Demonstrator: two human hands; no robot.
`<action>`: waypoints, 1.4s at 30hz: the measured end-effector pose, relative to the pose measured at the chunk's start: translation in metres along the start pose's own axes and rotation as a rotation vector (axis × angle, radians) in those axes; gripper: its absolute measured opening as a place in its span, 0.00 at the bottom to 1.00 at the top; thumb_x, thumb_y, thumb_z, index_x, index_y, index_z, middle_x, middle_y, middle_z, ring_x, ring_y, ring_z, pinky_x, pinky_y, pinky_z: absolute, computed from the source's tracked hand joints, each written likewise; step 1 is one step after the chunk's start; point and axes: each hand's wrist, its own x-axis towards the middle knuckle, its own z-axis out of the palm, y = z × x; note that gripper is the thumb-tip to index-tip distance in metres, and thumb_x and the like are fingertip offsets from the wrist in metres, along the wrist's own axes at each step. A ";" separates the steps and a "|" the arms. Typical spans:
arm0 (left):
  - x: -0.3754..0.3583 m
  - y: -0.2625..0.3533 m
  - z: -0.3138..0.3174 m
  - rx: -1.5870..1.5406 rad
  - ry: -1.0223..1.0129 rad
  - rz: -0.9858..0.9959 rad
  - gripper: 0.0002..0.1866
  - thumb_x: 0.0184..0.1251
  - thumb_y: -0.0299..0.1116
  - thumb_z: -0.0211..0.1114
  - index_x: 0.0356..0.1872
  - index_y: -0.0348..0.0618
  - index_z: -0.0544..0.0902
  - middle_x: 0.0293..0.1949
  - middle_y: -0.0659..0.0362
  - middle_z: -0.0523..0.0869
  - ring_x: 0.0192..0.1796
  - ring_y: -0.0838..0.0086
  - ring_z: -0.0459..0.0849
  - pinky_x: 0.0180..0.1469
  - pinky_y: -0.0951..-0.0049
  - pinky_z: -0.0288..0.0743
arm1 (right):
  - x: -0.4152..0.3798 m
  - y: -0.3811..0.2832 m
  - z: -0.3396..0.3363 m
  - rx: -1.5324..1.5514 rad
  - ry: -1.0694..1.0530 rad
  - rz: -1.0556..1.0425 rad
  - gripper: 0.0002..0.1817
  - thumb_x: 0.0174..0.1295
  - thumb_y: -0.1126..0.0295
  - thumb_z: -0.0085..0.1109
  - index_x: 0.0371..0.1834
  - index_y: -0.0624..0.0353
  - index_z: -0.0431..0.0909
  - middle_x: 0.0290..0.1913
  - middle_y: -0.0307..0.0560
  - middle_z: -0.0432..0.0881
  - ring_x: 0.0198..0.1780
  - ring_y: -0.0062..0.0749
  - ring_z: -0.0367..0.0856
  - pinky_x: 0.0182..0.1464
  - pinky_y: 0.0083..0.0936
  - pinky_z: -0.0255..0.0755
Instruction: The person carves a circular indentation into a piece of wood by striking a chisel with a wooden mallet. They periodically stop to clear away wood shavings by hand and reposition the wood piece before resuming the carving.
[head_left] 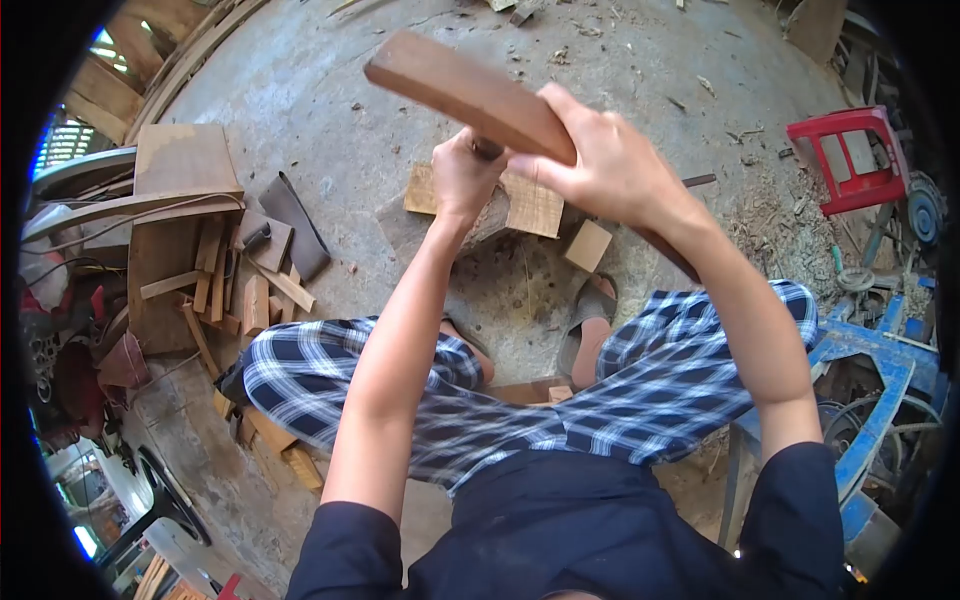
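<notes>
mallet work at upper centre of frame: my right hand (610, 165) grips a wooden block (465, 95) raised above my left hand (465, 175), closed round a dark tool handle (487, 148); next i'd judge a square downward strike.

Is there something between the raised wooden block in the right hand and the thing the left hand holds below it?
Nothing visible. The right hand holds the wooden block directly above the left hand, which grips a dark tool.

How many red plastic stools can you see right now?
1: a red plastic stool stands at upper right on the concrete floor; others may be hidden beyond the frame.
</notes>
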 end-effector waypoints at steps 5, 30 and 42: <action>-0.012 -0.005 -0.017 -0.085 0.066 -0.176 0.14 0.57 0.38 0.82 0.32 0.39 0.88 0.27 0.60 0.91 0.29 0.81 0.86 0.36 0.73 0.81 | -0.027 -0.004 0.007 0.568 0.055 0.186 0.38 0.63 0.44 0.67 0.65 0.64 0.71 0.36 0.51 0.84 0.24 0.27 0.82 0.26 0.26 0.78; -0.010 -0.002 -0.015 -0.058 -0.093 -0.045 0.17 0.55 0.38 0.84 0.30 0.36 0.86 0.27 0.61 0.90 0.30 0.85 0.83 0.36 0.74 0.80 | -0.038 -0.031 -0.020 0.739 0.349 -0.094 0.28 0.67 0.49 0.68 0.55 0.63 0.75 0.34 0.42 0.81 0.22 0.23 0.79 0.23 0.19 0.75; -0.013 -0.014 -0.005 -0.020 -0.149 -0.022 0.14 0.56 0.34 0.82 0.34 0.36 0.86 0.26 0.62 0.89 0.30 0.87 0.79 0.35 0.73 0.79 | -0.027 -0.018 0.000 0.437 0.265 0.000 0.32 0.64 0.48 0.68 0.58 0.66 0.75 0.45 0.63 0.87 0.45 0.47 0.89 0.48 0.39 0.82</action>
